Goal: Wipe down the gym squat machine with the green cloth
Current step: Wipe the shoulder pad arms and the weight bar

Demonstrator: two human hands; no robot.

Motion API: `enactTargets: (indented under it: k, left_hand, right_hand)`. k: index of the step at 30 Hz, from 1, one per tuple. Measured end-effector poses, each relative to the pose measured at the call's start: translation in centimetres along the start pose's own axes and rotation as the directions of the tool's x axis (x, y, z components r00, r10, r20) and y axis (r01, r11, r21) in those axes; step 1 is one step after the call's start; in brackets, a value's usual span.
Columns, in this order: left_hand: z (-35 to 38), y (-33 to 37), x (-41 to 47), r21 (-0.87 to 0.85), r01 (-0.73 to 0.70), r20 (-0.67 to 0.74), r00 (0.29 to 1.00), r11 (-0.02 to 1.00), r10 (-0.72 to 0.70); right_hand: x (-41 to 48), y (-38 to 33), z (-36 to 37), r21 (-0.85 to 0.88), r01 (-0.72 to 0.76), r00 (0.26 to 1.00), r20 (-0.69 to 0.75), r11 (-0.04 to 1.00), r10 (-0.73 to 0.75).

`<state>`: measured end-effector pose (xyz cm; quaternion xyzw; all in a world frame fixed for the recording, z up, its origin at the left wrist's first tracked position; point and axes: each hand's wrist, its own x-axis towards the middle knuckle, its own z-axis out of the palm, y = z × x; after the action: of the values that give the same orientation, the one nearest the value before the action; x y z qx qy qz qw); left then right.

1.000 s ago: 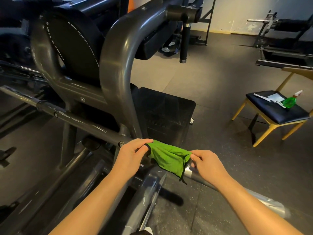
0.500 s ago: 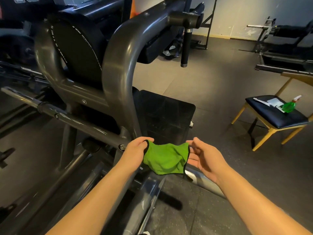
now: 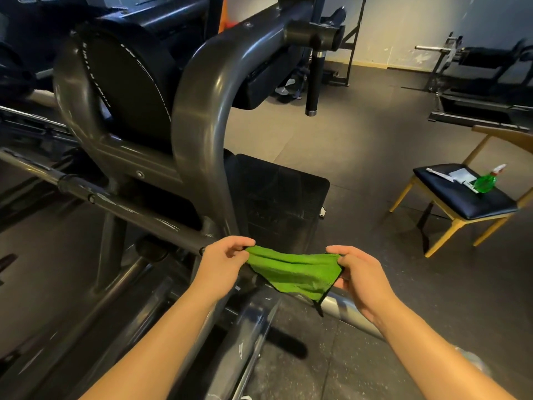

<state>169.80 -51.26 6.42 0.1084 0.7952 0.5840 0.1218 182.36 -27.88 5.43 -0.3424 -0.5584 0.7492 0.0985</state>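
Green cloth (image 3: 294,272), creased and black-edged, stretches between pinching left hand (image 3: 222,262) and right hand (image 3: 360,274).

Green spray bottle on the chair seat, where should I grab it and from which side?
Take the narrow neck just under the white trigger head of the spray bottle, probably coming from above on the seat's open front side. Its head tilts toward the backrest of the chair, papers lie close beside it, and the round body looks wide for a grip.
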Motion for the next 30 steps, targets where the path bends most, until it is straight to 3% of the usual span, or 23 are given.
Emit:
enactTargets:
  k: [7,11,13,17,19,21,22,24,26,30]
  left_hand:
    - [0.4,0.7,0.7,-0.269,0.108,0.049,0.994,0.957,-0.099]
    - [0.1,1.3,1.7,-0.404,0.074,0.061,0.997,0.912,-0.054]
    - [-0.1,1.6,2.0,-0.334,0.013,0.088,0.996,0.942,0.017]
    - [-0.5,2.0,3.0,0.009,-0.184,0.127,0.975,0.983,0.182]
    - [-0.2,2.2,3.3,0.193,-0.281,0.101,0.959,0.94,0.265]
    - [0.1,2.5,3.7,0.318,-0.334,0.078,0.942,0.888,0.326]
    - [0.3,2.6,3.8,0.348,-0.342,0.072,0.938,0.873,0.339]
    - [0.5,2.7,4.1,0.35,-0.327,0.08,0.944,0.878,0.319]
    - [0.8,3.1,3.9,0.315,-0.261,0.103,0.965,0.912,0.241]
    - [1.9,4.0,2.9,0.321,-0.189,0.137,0.979,0.928,0.152]
  right_hand:
    - [0.4,-1.1,-0.3,-0.131,0.138,0.99,-0.017,0.982,-0.142]
    - [1.2,-2.6,-0.8,-0.203,0.19,0.98,-0.019,0.961,-0.197]
    - [1.7,-3.2,-1.0,-0.215,0.21,0.977,0.009,0.954,-0.213]
    - [2.2,-4.7,-1.4,-0.362,0.243,0.966,0.173,0.9,-0.191]
    - [2.3,-5.6,-1.6,-0.52,0.28,0.949,0.279,0.807,-0.15]
    - [2.6,-6.3,-1.5,-0.722,0.379,0.92,0.362,0.579,-0.152]
    - [2.9,-6.4,-1.5,-0.784,0.418,0.907,0.389,0.46,-0.161]
    - [3.0,-6.5,-1.4,-0.811,0.471,0.882,0.433,0.347,-0.186]
    - [3.2,-6.1,-1.5,-0.783,0.485,0.874,0.444,0.389,-0.197]
    - [2.9,-5.3,-1.3,-0.691,0.389,0.914,0.375,0.61,-0.158]
